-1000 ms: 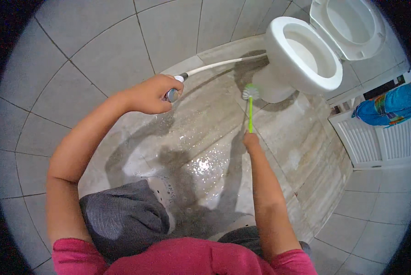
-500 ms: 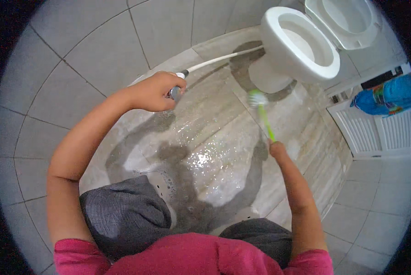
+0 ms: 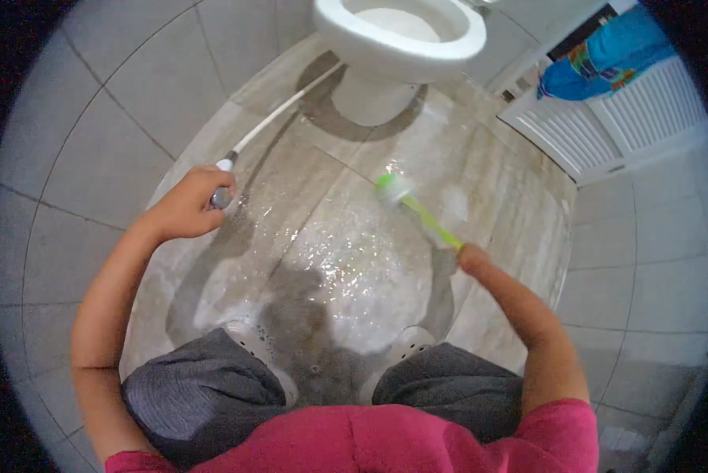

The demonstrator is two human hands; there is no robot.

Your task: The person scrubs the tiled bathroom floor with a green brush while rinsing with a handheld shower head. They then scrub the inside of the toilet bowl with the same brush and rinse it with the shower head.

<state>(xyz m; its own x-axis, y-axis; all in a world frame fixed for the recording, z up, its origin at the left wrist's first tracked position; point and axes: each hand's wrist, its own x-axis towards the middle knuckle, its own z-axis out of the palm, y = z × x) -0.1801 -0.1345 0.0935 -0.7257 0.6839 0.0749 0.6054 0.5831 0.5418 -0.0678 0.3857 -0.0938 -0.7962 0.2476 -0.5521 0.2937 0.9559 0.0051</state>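
Note:
My left hand (image 3: 194,202) is closed round a small handheld sprayer (image 3: 222,194) with a silvery head and a white hose (image 3: 283,109) running back toward the toilet. In my right hand (image 3: 473,259) is the end of a green-handled toilet brush (image 3: 433,222). Its white and green head, smeared by motion, is at the tiled floor (image 3: 346,189), in front of the toilet base; whether the bristles touch the tiles is hard to tell. Wet, sparkling water covers the floor between my hands.
The white toilet (image 3: 369,87) stands at the far side, its rim cut by the picture's top. At the right, a blue cloth-like or plastic item (image 3: 606,59) hangs before a white louvred door (image 3: 563,134). Grey tiled walls (image 3: 133,102) enclose the floor. My white shoes (image 3: 409,344) stand near.
The view has shifted, so the toilet sits further left and higher. The brush head has swung left and nearer, its handle now slanting more. The left hand still grips the sprayer.

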